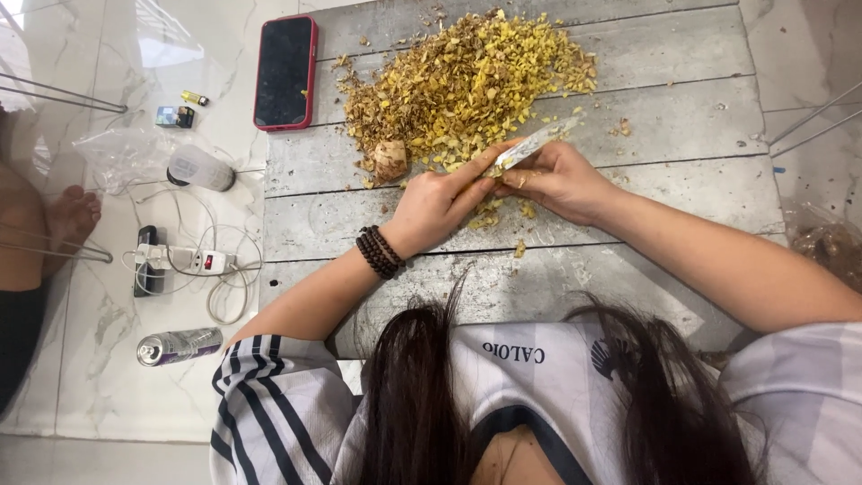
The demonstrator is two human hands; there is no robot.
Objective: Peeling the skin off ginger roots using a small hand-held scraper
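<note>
Grey wooden boards (628,216) are lying under your hands at the centre of the frame. Your right hand (557,180) is gripping a knife (532,144), fingers closed on it. Your left hand (440,202) is touching the blade with fingers together. Yellow chopped pieces (467,81) are piled just beyond, at the upper centre.

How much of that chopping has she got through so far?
Done: a big heap of yellow chopped pieces covers the grey wooden board. In hand: the right hand works a knife, the left hand steadying. Left: one uncut pale chunk beside the heap.
</note>
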